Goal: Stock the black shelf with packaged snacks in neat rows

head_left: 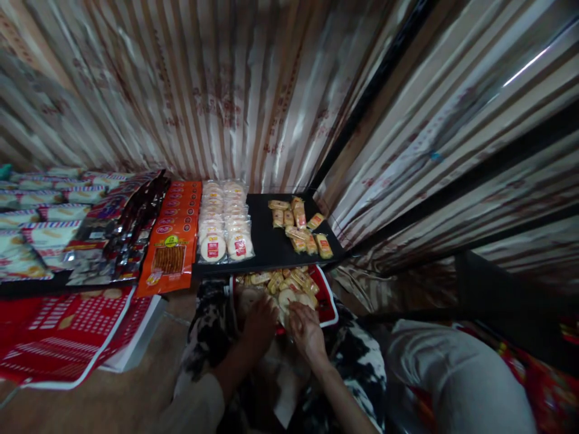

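Observation:
A red basket with a white rim (333,304) sits on my lap, close to the shelf's front edge. In it lie yellow wrapped snack bars (296,280) and pale round rice crackers in clear packets (287,297). My left hand (260,325) reaches into the basket's near side, its fingers curled at the cracker packets; shadow and blur hide part of its grip. Beside it, my right hand (307,328) is closed, fingers bent over the near edge of the cracker packets.
On the black shelf (260,229) stand two rows of rice cracker packets (226,220), loose yellow bars (298,226), an orange snack bag (170,238), dark bags (122,226) and white bags (54,211). Another red basket (72,337) is at left; a person's knee (461,374) is at right.

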`<control>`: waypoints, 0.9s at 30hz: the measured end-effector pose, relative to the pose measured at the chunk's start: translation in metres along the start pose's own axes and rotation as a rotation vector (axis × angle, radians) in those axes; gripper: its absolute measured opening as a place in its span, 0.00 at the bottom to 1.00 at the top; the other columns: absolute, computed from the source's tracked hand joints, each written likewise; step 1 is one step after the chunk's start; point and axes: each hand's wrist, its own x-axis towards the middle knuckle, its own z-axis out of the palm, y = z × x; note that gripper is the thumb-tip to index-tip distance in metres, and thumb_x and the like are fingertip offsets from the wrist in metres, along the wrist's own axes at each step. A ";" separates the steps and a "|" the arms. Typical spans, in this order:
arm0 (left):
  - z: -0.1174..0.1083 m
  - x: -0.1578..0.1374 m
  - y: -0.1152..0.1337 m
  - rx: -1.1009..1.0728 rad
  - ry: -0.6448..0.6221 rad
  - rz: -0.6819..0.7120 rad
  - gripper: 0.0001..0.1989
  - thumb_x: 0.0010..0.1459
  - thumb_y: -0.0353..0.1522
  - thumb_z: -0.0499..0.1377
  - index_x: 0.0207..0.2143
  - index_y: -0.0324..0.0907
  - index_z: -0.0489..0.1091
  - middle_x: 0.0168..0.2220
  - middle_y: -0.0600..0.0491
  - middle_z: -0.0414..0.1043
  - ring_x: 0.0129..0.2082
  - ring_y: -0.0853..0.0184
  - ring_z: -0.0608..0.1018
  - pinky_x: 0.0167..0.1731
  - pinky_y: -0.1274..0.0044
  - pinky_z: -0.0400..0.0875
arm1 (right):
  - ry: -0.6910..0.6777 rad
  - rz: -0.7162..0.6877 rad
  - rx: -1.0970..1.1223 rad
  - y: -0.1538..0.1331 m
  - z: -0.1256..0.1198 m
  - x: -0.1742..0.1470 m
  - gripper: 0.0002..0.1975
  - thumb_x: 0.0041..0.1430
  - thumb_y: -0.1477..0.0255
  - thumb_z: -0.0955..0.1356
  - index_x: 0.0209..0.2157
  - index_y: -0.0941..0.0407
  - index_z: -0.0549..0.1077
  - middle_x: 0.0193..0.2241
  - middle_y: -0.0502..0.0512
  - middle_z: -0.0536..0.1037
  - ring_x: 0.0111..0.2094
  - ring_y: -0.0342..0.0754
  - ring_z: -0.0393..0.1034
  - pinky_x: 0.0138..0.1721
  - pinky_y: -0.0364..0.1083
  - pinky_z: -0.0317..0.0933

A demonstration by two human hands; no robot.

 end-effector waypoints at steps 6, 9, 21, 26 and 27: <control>0.014 -0.008 -0.008 0.047 0.075 0.044 0.08 0.58 0.28 0.55 0.39 0.40 0.70 0.47 0.49 0.70 0.56 0.61 0.65 0.52 0.67 0.64 | 0.024 0.062 0.002 -0.004 0.015 -0.010 0.14 0.57 0.69 0.61 0.37 0.57 0.76 0.43 0.62 0.75 0.48 0.56 0.67 0.50 0.58 0.60; 0.012 -0.010 -0.012 0.013 0.096 0.093 0.07 0.58 0.28 0.54 0.39 0.40 0.70 0.45 0.50 0.72 0.54 0.64 0.67 0.53 0.69 0.63 | 0.054 0.086 0.069 -0.007 0.015 -0.009 0.15 0.56 0.68 0.60 0.36 0.57 0.76 0.43 0.63 0.76 0.47 0.56 0.68 0.50 0.58 0.60; -0.036 -0.001 -0.022 -0.316 0.258 -0.056 0.10 0.58 0.28 0.53 0.40 0.41 0.72 0.42 0.48 0.74 0.47 0.63 0.72 0.50 0.68 0.65 | 0.120 0.426 0.513 -0.037 0.003 0.016 0.19 0.51 0.58 0.64 0.38 0.57 0.75 0.39 0.61 0.78 0.43 0.55 0.70 0.47 0.54 0.62; -0.061 0.013 -0.019 -1.077 0.577 -0.542 0.10 0.55 0.35 0.54 0.34 0.42 0.74 0.35 0.50 0.76 0.38 0.64 0.75 0.44 0.71 0.68 | 0.073 0.662 0.890 -0.057 0.000 0.032 0.25 0.41 0.55 0.70 0.38 0.55 0.73 0.34 0.55 0.78 0.37 0.52 0.72 0.37 0.49 0.66; -0.065 0.016 -0.019 -1.237 0.611 -0.636 0.11 0.53 0.38 0.57 0.32 0.41 0.74 0.33 0.50 0.76 0.36 0.64 0.75 0.41 0.72 0.69 | 0.053 0.694 0.966 -0.063 -0.002 0.035 0.26 0.40 0.55 0.71 0.40 0.55 0.72 0.32 0.54 0.78 0.34 0.51 0.72 0.34 0.47 0.66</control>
